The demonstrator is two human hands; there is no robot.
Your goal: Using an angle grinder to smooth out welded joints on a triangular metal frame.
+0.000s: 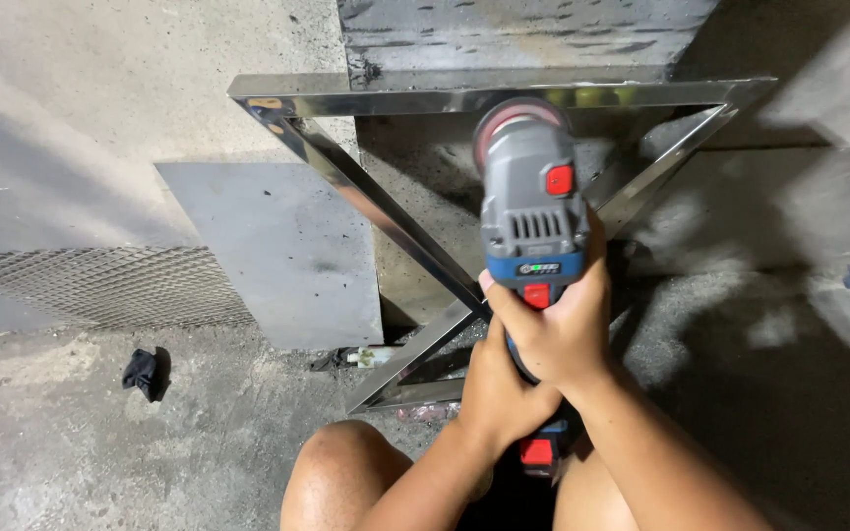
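Fingers [514, 307] of both the right hand [558, 334] and the left hand [499, 393] wrap tightly around a grey-and-blue cordless angle grinder with red buttons [531, 221]. Just beyond the fingers, its disc meets the shiny stainless-steel tube frame [386, 221], which lies on the concrete floor [100, 442].

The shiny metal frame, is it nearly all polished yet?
Hard to tell. The frame already looks shiny along its top bar and crossing bars. Right now the left hand and right hand grip the grinder, its disc at the top bar. What's left isn't clear.
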